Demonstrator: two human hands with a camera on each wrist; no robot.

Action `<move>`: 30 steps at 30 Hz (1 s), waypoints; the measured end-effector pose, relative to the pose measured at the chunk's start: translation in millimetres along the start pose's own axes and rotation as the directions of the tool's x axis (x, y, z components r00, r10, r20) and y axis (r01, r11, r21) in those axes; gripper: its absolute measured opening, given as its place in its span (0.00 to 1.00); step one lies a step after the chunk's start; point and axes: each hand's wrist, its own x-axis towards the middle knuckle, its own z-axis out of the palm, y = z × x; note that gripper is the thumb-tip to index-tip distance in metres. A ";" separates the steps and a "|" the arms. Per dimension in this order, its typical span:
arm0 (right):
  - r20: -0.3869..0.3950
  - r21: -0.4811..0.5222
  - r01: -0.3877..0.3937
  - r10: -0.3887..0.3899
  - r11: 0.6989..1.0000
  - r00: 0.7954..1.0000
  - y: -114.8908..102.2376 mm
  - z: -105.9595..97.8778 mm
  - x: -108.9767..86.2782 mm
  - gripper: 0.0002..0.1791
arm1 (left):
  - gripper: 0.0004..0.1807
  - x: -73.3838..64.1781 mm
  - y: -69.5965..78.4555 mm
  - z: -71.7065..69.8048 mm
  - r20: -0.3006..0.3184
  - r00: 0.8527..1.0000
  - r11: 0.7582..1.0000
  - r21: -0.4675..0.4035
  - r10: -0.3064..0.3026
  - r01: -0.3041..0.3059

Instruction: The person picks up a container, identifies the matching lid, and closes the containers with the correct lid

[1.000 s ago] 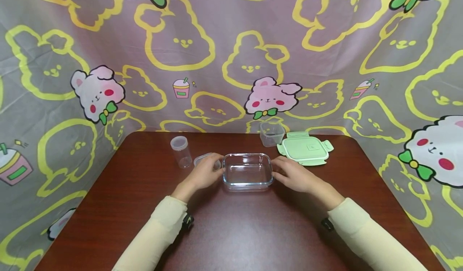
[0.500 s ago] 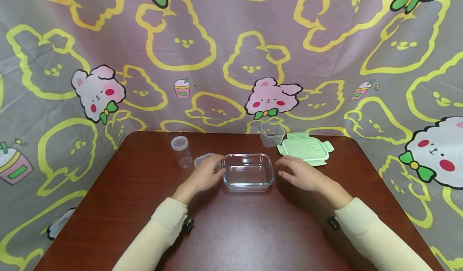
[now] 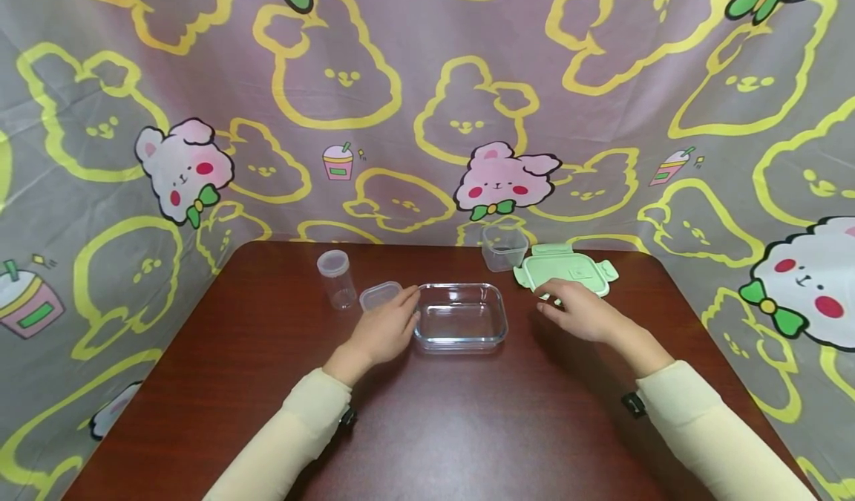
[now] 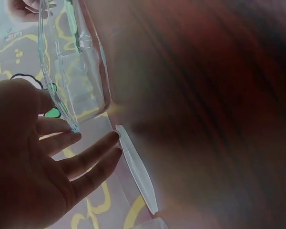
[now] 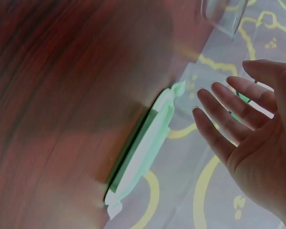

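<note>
A clear glass rectangular container [image 3: 461,344] stands upright on the table. My left hand [image 3: 384,332] is at its left side, fingers extended; in the left wrist view its fingertips [image 4: 77,136] lie right at the container's rim. Just beyond that hand is a small clear plastic lid [image 3: 379,293], partly hidden by the fingers. To the right of the glass, my right hand [image 3: 582,312] hovers with loosely bent fingers and holds nothing. It overlaps the front edge of a light green lid [image 3: 557,271] with side flaps. In the right wrist view, the green lid [image 5: 143,143] lies apart from the fingers.
A clear plastic jar with a whitish lid [image 3: 334,265] stands at the back left. Behind the glass, near the back edge, is a clear plastic tub [image 3: 504,250]. A patterned curtain [image 3: 401,115] rises behind the brown table [image 3: 434,427].
My right hand has left the glass container's right side and moved right, toward the green lid. My left hand stays at the left side, its fingers now straighter. The container has hardly moved.
</note>
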 end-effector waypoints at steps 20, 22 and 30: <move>-0.026 -0.063 -0.094 0.093 0.994 0.995 22.7 -11.6 -13.5 0.10 | 0.35 -4.0 9.2 7.3 0.079 0.996 0.992 0.121 -0.047 0.037; -0.024 -0.066 -0.107 0.106 0.992 0.994 24.6 -12.0 -14.7 0.10 | 0.34 -3.9 9.3 8.4 0.071 0.997 0.992 0.121 -0.037 0.028; -0.025 -0.077 -0.137 0.136 0.988 0.990 31.2 -16.9 -17.5 0.11 | 0.33 -2.9 12.1 8.0 0.047 0.999 0.999 0.049 0.000 -0.002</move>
